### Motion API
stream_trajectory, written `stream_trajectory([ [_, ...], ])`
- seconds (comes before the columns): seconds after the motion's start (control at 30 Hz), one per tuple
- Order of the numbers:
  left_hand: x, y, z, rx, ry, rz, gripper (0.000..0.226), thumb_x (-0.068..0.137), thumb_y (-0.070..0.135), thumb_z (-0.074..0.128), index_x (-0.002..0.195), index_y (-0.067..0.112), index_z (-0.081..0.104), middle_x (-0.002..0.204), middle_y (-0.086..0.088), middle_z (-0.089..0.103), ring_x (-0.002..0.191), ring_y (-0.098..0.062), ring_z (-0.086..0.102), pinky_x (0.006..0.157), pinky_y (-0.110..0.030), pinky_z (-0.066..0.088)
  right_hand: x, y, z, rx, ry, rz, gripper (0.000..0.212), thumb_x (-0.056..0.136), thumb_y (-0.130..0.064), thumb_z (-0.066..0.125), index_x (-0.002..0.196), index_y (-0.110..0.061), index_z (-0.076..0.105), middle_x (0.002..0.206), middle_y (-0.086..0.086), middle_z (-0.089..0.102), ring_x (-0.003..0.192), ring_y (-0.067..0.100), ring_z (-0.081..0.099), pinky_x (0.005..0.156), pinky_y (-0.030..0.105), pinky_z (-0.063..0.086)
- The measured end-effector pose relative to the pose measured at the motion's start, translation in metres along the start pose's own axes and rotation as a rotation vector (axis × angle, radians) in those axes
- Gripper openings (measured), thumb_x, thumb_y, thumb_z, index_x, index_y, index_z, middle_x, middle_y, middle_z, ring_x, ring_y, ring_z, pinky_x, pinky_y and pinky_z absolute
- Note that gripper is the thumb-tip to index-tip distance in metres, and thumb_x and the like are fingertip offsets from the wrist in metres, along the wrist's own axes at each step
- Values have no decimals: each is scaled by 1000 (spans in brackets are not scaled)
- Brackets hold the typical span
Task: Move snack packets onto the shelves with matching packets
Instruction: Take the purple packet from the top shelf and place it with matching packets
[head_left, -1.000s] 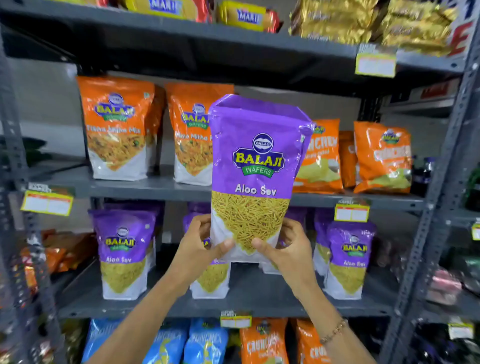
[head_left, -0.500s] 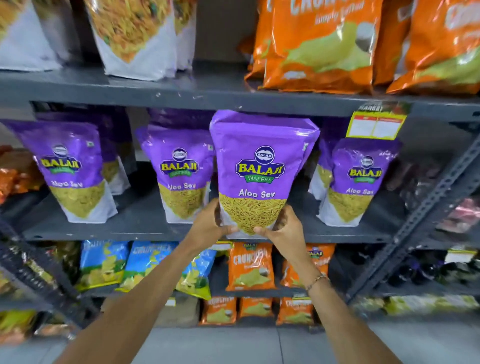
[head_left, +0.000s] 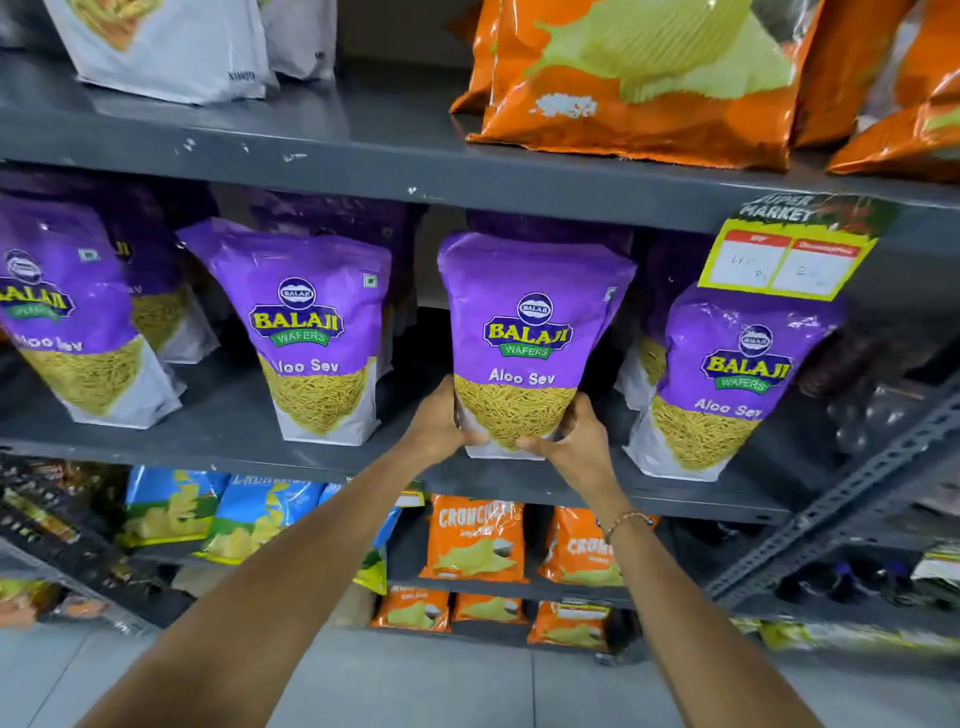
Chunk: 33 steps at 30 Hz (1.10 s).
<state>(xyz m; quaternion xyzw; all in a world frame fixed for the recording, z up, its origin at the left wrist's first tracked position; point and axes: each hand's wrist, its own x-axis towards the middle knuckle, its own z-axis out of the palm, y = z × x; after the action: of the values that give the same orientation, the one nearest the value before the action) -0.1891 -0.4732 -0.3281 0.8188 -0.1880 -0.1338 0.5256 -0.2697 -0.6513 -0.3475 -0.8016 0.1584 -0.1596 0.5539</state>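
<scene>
A purple Aloo Sev packet (head_left: 524, 332) stands upright on the grey middle shelf (head_left: 218, 441), its base at the shelf's front edge. My left hand (head_left: 435, 426) grips its lower left corner and my right hand (head_left: 574, 441) grips its lower right corner. Matching purple Aloo Sev packets flank it: one to the left (head_left: 311, 332), one to the right (head_left: 727, 384) and one at the far left (head_left: 67, 322). More purple packets stand behind them in shadow.
Orange crisp packets (head_left: 639, 78) lie on the shelf above, beside white-bottomed packets (head_left: 171, 47). A yellow price tag (head_left: 784, 260) hangs from that shelf's edge. Below are blue packets (head_left: 218, 514) and orange Crunchex packets (head_left: 475, 540). A slanted grey rack upright (head_left: 852, 499) stands at the right.
The purple packet has gone down from in front of the upper shelf to the middle shelf among the matching packets, and deeper in. Both hands kept their grip. The view dropped and came closer.
</scene>
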Motion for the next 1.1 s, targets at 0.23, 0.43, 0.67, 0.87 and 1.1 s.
stream_trajectory([
  [0.23, 9, 0, 9, 7, -17, -12, 76, 65, 0, 80, 130, 10, 42, 127, -9, 60, 112, -16, 55, 83, -25, 41, 7, 11, -4, -37, 6, 3, 78, 57, -16, 91, 121, -9, 48, 110, 3, 67, 103, 19, 65, 84, 30, 53],
  [0.43, 14, -5, 8, 11, -72, -12, 77, 68, 5, 78, 134, 15, 39, 130, -4, 58, 114, -16, 54, 91, -31, 46, 8, 13, -7, -54, 22, -7, 79, 56, -20, 92, 121, -11, 48, 113, 7, 68, 102, 18, 66, 82, 28, 53],
  [0.67, 13, -13, 8, -18, -105, -38, 75, 73, 6, 76, 135, 17, 36, 132, -6, 58, 117, -18, 55, 95, -29, 45, 10, 10, -11, -96, -35, -16, 77, 55, -26, 92, 114, -27, 42, 108, -5, 64, 102, 13, 64, 85, 29, 54],
  [0.87, 11, -14, 6, 40, -114, -25, 73, 74, 9, 75, 135, 16, 35, 132, -9, 58, 121, -24, 56, 102, -40, 47, 8, 6, -13, -120, -63, -18, 83, 56, -28, 91, 123, -17, 43, 111, -4, 62, 104, 14, 62, 85, 27, 52],
  [1.1, 1, -13, 7, 146, -139, -64, 64, 83, 16, 68, 137, 12, 34, 138, -9, 54, 125, -27, 52, 97, -30, 41, 10, 6, -12, -102, -100, 24, 92, 54, -33, 91, 129, -18, 39, 125, 3, 62, 117, 20, 58, 99, 42, 51],
])
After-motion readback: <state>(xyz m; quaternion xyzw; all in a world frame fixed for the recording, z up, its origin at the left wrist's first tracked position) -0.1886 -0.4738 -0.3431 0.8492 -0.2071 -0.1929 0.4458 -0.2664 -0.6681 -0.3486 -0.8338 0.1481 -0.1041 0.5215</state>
